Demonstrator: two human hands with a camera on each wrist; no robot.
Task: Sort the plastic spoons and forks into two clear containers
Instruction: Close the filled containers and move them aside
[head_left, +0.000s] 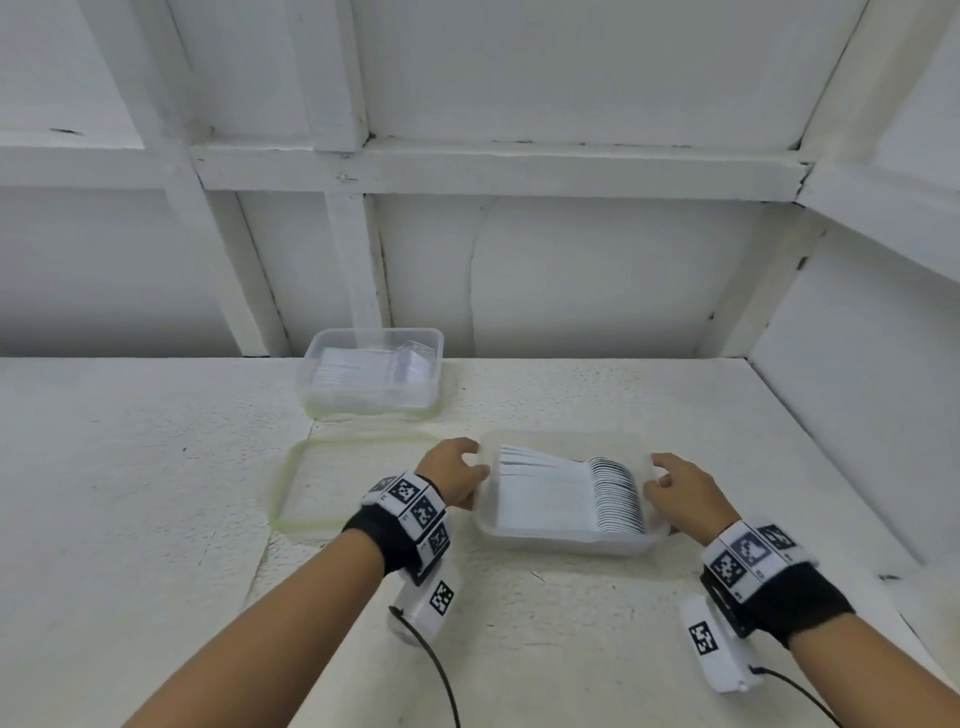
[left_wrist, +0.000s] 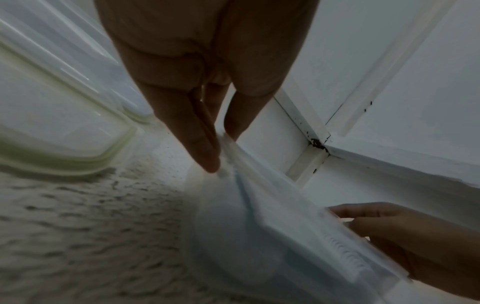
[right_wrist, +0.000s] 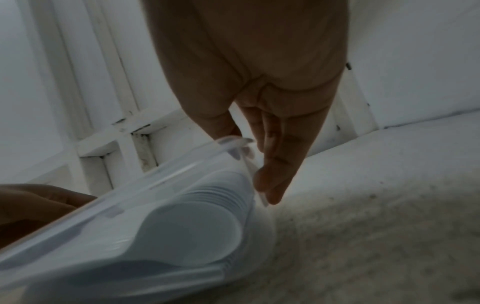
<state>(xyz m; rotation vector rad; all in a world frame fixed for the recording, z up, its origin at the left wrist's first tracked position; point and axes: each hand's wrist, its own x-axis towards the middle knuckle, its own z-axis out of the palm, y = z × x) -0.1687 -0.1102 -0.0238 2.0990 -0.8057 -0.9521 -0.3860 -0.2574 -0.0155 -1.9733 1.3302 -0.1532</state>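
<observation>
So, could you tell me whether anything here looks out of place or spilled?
Nothing looks spilled. Both hands, left and right, grip the near container of neatly stacked spoons. The far container also holds cutlery. The one loose item is a green-rimmed lid lying flat beside the near container, on neither container.

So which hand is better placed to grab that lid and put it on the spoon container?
Probably the left hand. The lid lies directly beside it, left of the spoon container. The right hand holds the container's far side, so it would have to cross over.
</observation>
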